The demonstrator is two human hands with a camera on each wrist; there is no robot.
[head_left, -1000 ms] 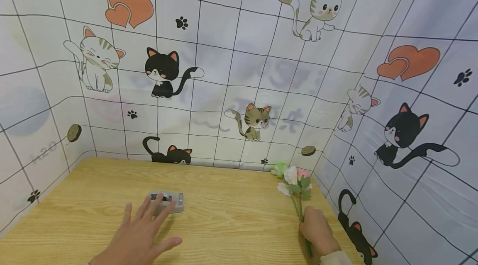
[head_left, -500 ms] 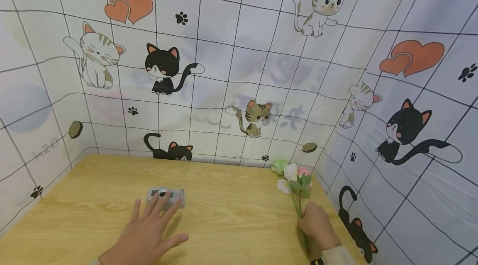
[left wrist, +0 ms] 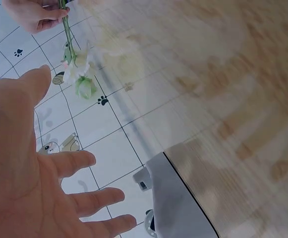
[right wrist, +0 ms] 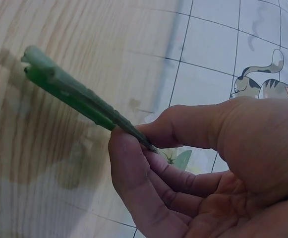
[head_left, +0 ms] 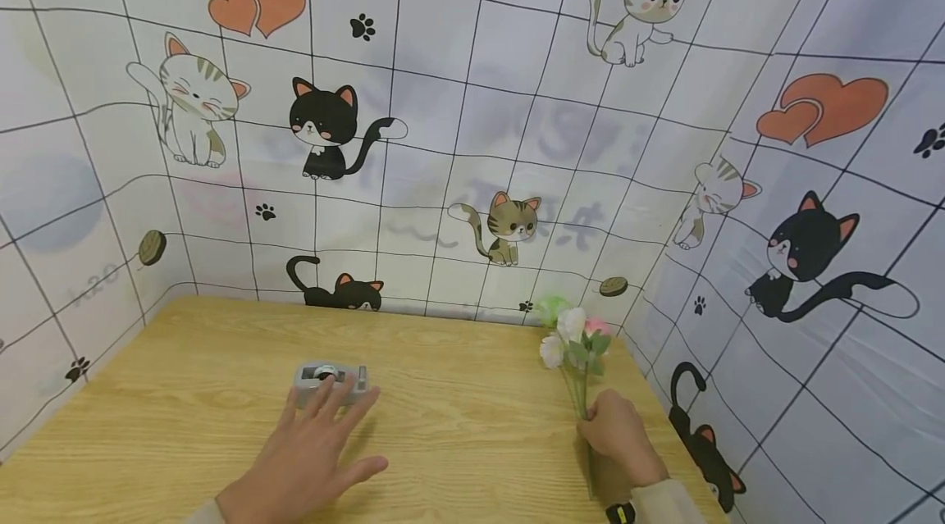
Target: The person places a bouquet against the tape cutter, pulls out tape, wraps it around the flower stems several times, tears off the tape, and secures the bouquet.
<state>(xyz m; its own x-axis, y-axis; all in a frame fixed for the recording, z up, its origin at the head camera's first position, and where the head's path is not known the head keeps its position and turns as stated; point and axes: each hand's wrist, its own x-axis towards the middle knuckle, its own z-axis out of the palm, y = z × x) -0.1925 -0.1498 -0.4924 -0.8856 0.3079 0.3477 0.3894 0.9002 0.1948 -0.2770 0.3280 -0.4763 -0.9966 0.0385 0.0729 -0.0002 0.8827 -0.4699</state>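
A bunch of artificial flowers (head_left: 572,335), with white, pink and green blooms, stands over the right side of the table. My right hand (head_left: 618,435) pinches its green stems (right wrist: 79,94) between thumb and forefinger, and the cut stem ends poke out past the fingers in the right wrist view. My left hand (head_left: 306,450) is spread with straight fingers in front of a grey tape dispenser (head_left: 310,385). In the head view its fingertips overlap the dispenser's near side. From the left wrist, the dispenser (left wrist: 176,203) shows just beyond the fingertips, and the palm holds nothing.
The wood-grain table (head_left: 443,458) meets a white gridded curtain (head_left: 435,122) printed with cats, hearts and paws at the back and right. A dark wristband (head_left: 620,513) shows at the right sleeve (head_left: 668,503).
My left hand has shifted slightly right, still spread near the dispenser. The right hand has moved a little left and away from me with the flowers, which stand more upright. The view has tilted down slightly.
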